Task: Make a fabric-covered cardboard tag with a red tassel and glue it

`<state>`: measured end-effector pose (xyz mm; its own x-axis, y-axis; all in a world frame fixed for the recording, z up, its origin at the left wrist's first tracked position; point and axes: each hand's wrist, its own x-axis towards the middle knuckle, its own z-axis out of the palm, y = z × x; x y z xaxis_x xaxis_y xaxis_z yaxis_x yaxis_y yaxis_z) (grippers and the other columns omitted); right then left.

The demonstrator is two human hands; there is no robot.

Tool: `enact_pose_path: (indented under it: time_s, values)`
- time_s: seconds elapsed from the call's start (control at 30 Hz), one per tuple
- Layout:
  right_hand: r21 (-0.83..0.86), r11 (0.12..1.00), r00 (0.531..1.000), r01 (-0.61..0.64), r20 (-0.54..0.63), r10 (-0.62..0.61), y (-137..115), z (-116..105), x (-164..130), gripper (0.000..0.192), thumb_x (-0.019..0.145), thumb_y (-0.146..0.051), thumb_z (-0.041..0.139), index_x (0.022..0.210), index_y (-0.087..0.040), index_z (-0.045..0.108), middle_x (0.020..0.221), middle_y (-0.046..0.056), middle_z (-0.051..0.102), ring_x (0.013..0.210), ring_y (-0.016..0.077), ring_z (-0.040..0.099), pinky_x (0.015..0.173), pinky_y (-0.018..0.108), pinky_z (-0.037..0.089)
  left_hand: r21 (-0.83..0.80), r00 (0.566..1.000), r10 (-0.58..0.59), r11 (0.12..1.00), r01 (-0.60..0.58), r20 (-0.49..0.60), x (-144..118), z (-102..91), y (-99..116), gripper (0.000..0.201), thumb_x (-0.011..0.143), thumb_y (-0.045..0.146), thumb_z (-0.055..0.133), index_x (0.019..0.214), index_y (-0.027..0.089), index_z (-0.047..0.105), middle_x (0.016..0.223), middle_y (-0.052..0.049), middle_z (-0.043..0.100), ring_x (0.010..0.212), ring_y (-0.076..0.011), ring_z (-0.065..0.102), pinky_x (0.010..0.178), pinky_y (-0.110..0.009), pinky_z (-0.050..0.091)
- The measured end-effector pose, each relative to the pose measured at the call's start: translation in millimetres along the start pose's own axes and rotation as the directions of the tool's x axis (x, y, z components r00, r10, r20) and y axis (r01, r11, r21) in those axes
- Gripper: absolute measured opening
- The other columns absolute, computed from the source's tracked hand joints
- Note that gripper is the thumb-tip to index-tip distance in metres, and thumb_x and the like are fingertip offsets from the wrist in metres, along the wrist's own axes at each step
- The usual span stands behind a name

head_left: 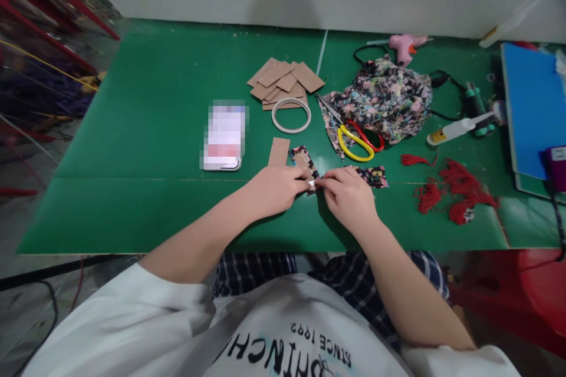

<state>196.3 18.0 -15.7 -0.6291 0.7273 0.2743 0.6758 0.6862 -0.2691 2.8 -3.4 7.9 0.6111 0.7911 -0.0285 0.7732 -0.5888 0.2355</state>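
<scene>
My left hand (276,188) and my right hand (349,194) meet at the front middle of the green table (132,147). Both pinch a small cardboard piece wrapped in floral fabric (304,164), fingertips touching over a bit of white tape at its near end. A plain cardboard strip (279,152) lies just left of it. Another small floral scrap (374,176) lies under the right hand's far side.
A phone (224,136) lies to the left. Behind are a cardboard pile (283,82), a tape ring (291,114), yellow-red scissors (356,138) on floral cloth (384,97), a pink glue gun (404,46), a glue bottle (457,128), red tassels (455,191) and a blue board (533,106).
</scene>
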Motion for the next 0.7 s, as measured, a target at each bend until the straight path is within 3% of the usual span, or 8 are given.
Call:
enact_pose_path:
  time_s: [0.2, 0.3, 0.4, 0.5, 0.57, 0.7]
  values:
    - [-0.018, 1.000, 1.000, -0.026, 0.016, 0.026, -1, -1, 1, 0.023, 0.082, -0.014, 0.046, 0.083, -0.017, 0.069, 0.086, 0.006, 0.065, 0.081, 0.0205, 0.051, 0.071, 0.033, 0.043, -0.070, 1.000, 0.003, 0.998, -0.002, 0.010, 0, 3.9, -5, 0.037, 0.084, 0.008, 0.040, 0.112, 0.020, 0.061, 0.121, -0.003, 0.059, 0.106, -0.0168, 0.058, 0.085, -0.027, 0.049]
    - [0.031, 0.997, 0.996, -0.076, 0.037, 0.075, -2, -2, 1, 0.022, 0.084, -0.015, 0.045, 0.093, -0.017, 0.065, 0.089, 0.007, 0.064, 0.083, 0.0199, 0.052, 0.073, 0.032, 0.043, -0.142, 1.000, -0.006, 0.990, 0.007, 0.008, 0, 3.4, -11, 0.041, 0.082, 0.006, 0.039, 0.114, 0.019, 0.060, 0.123, -0.002, 0.059, 0.112, -0.0149, 0.055, 0.093, -0.027, 0.046]
    - [0.030, 0.994, 0.992, -0.104, 0.070, 0.102, -7, -4, 0, 0.023, 0.084, -0.032, 0.051, 0.099, -0.018, 0.061, 0.090, 0.008, 0.062, 0.086, 0.0218, 0.052, 0.074, 0.033, 0.042, -0.200, 1.000, 0.020, 0.980, -0.016, 0.014, -1, 2.0, -16, 0.043, 0.080, 0.004, 0.038, 0.113, 0.019, 0.061, 0.122, 0.000, 0.059, 0.116, -0.0116, 0.052, 0.100, -0.026, 0.041]
    - [-0.026, 0.992, 0.987, -0.121, 0.101, 0.123, -16, -5, -2, 0.044, 0.074, -0.051, 0.060, 0.102, -0.018, 0.059, 0.093, 0.010, 0.060, 0.088, 0.0256, 0.050, 0.074, 0.036, 0.041, -0.200, 0.999, 0.040, 0.979, -0.041, -0.005, -2, 2.4, -17, 0.041, 0.080, 0.005, 0.040, 0.112, 0.019, 0.061, 0.122, 0.000, 0.059, 0.116, -0.0113, 0.052, 0.101, -0.025, 0.040]
    - [-0.051, 0.988, 0.985, -0.146, 0.085, 0.150, -20, -3, -4, 0.044, 0.075, -0.049, 0.060, 0.106, -0.018, 0.057, 0.095, 0.011, 0.059, 0.089, 0.0263, 0.050, 0.074, 0.037, 0.041, -0.184, 0.997, 0.065, 0.980, -0.070, -0.029, -2, 4.2, -15, 0.039, 0.081, 0.007, 0.041, 0.113, 0.019, 0.061, 0.122, -0.001, 0.059, 0.115, -0.0122, 0.053, 0.099, -0.026, 0.042]
    - [0.006, 0.993, 0.991, -0.116, 0.066, 0.116, -13, 0, -5, 0.027, 0.082, -0.029, 0.054, 0.106, -0.018, 0.055, 0.096, 0.011, 0.060, 0.091, 0.0243, 0.051, 0.077, 0.037, 0.041, -0.140, 0.985, 0.140, 0.978, -0.153, -0.098, 0, 9.0, -10, 0.034, 0.083, 0.010, 0.043, 0.110, 0.016, 0.062, 0.118, -0.005, 0.062, 0.111, -0.0164, 0.056, 0.098, -0.031, 0.044]
